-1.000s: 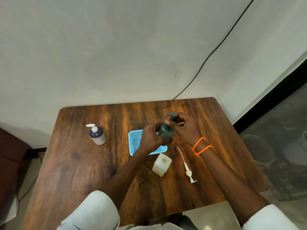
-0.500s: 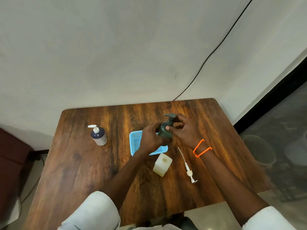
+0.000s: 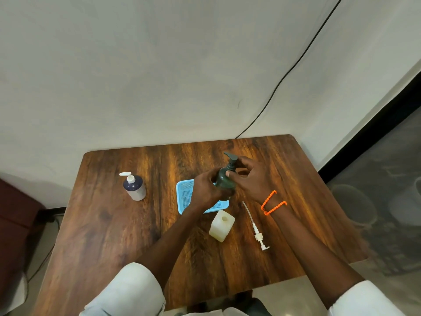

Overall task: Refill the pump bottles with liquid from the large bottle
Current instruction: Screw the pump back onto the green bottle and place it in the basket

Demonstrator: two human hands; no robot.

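A broad wooden surface (image 3: 114, 224) with dark, streaked grain and rounded corners carries everything, set against a pale plaster wall with a black cable (image 3: 284, 76) running down it.

Both hands meet above the middle of the surface on a dark green pump bottle (image 3: 224, 184). The left hand (image 3: 204, 190) wraps the bottle's rounded body from the left, its grip closed round the smooth plastic. The right hand (image 3: 250, 179) comes in from the right with an orange beaded band (image 3: 272, 202) on the wrist; its thumb presses the shoulder of the bottle and its fingers curl round the neck under the pump head, so that grip is closed on the same bottle. The bottle stands nearly upright, its long axis leaning slightly away from the person, and the spout points left and away.

Under the hands lies a light blue plastic mesh tray (image 3: 185, 195), rectangular and shallow; whether the bottle's base touches it cannot be told.

Just nearer the person stands a squarish, translucent white bottle (image 3: 221, 225) with an open round mouth on top. At the left, well apart, a navy-and-white pump bottle (image 3: 134, 188) stands upright, its white spout pointing left.

To the right of the white bottle a loose white pump (image 3: 258, 231) lies flat, thin tube toward the hands, head toward the near edge.
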